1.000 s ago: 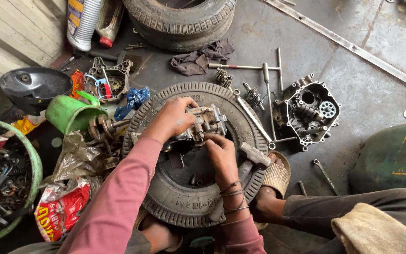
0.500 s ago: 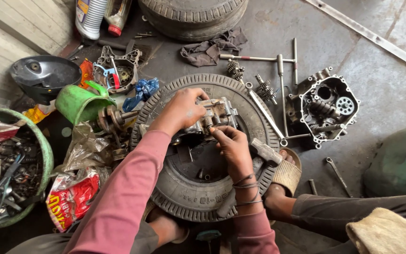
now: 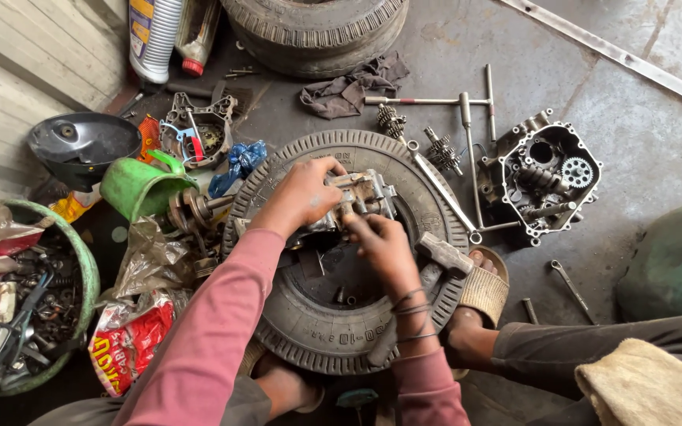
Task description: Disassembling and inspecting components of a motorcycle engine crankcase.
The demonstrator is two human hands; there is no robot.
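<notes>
Using the flat-lying tyre (image 3: 333, 331) as the reference: way off its left edge sits a green tub (image 3: 80, 276) of greasy bits, then a green jug (image 3: 140, 189) just beside the tyre's upper left. On top of the tyre, near its upper middle, is the metal engine part (image 3: 365, 197). Left hand (image 3: 305, 193) is clamped over the part's left side, right hand (image 3: 384, 244) pinches it from below, fingers curled tight. Right of the tyre, well apart, an open engine casing (image 3: 546, 177) lies on the floor.

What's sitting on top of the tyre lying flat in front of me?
A metal engine part, held by both hands; a hammer lies on the tyre rim. The part's underside is covered.
</notes>
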